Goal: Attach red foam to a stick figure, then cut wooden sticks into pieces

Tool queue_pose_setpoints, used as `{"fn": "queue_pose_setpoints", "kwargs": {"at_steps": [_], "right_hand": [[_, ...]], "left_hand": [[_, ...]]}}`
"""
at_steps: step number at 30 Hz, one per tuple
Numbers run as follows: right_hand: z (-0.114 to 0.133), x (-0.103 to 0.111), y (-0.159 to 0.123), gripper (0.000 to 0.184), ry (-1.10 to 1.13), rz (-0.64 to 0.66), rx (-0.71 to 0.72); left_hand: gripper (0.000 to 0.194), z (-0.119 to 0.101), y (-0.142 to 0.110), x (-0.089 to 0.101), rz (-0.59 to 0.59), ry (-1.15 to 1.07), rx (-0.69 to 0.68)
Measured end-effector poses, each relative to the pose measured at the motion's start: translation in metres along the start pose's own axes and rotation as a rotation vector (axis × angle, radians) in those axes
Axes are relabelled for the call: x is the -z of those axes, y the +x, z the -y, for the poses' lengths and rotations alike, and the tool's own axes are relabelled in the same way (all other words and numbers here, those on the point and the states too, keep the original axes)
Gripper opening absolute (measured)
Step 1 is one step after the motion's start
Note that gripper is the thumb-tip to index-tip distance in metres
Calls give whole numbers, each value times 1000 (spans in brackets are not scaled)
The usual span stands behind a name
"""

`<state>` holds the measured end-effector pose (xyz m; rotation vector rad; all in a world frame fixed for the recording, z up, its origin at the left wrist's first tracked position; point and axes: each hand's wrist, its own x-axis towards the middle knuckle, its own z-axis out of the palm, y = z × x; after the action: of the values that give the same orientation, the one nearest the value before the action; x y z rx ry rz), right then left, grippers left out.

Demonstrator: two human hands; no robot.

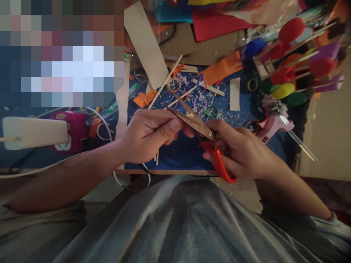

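Note:
In my right hand [244, 149] is a pair of scissors [223, 164] with red handles, its blades parted and pointing up and left. My left hand [153, 135] is closed, thumb pressed against the fingers, right beside the blades. A tiny pale bit shows between the blades; what my left fingers pinch is too small or hidden to name. Beyond the hands, thin wooden sticks [167, 80] cross over coloured rings [201, 102] and scattered paper shreds on a blue surface [186, 157].
A pink glue gun [276, 126] with a clear glue stick lies at right. Several sticks with coloured round pieces [292, 29] crowd behind it. An orange strip [225, 67] and beige card strip [148, 44] lie farther back. A white charger [35, 133] and cables are at left.

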<state>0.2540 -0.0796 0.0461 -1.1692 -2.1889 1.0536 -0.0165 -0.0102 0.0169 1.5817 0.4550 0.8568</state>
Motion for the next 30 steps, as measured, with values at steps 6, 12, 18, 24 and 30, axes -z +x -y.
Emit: {"fn": "queue_pose_setpoints", "kwargs": {"at_steps": [6,12,18,24,30], "right_hand": [[-3,0,-3,42,43,26,-14],[-1,3,1,40,122,49,42],[0,5,4,30,183,68,51],[-4,4,5,28,301,125,19],[-8,4,4,32,275,114,19]], "left_hand": [[36,-3,3,-2,74,-422,245],[45,-7,11,6,331,-704,354],[47,-9,12,8,412,-815,282],[42,-12,13,4,337,-712,375],[41,-5,8,2,95,-378,278]]}}
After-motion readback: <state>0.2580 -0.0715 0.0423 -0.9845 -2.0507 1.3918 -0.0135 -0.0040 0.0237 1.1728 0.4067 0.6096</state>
